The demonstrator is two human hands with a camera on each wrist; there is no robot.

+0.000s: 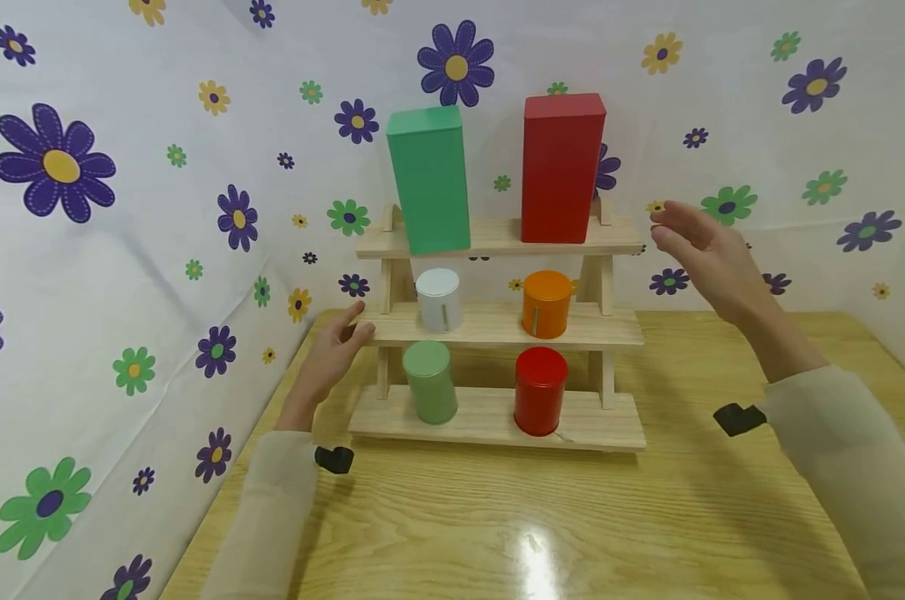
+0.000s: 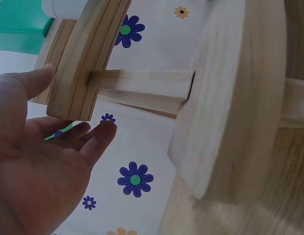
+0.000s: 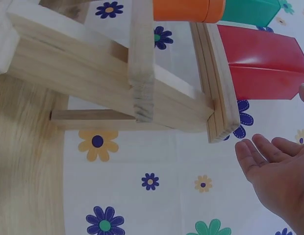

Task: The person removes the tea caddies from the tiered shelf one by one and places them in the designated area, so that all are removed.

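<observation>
A three-tier wooden shelf stand [image 1: 505, 332] stands on the table. My left hand [image 1: 335, 354] is at the left end of its middle shelf. In the left wrist view the thumb [image 2: 40, 81] lies by the shelf board's end, apparently touching it, with the other fingers loosely bent on the board's far side. My right hand [image 1: 711, 258] hovers off the right end of the top shelf, holding nothing, fingers loosely extended. A green box [image 1: 430, 187] and a red box [image 1: 561, 175] stand upright on the top shelf, the green one tilted slightly in view.
On the middle shelf stand a white canister [image 1: 439, 302] and an orange canister [image 1: 547, 306]. Below them are a light green canister [image 1: 431, 385] and a red canister [image 1: 540, 393]. A flower-patterned cloth [image 1: 257, 75] hangs behind and to the left of the wood-grain table [image 1: 437, 517].
</observation>
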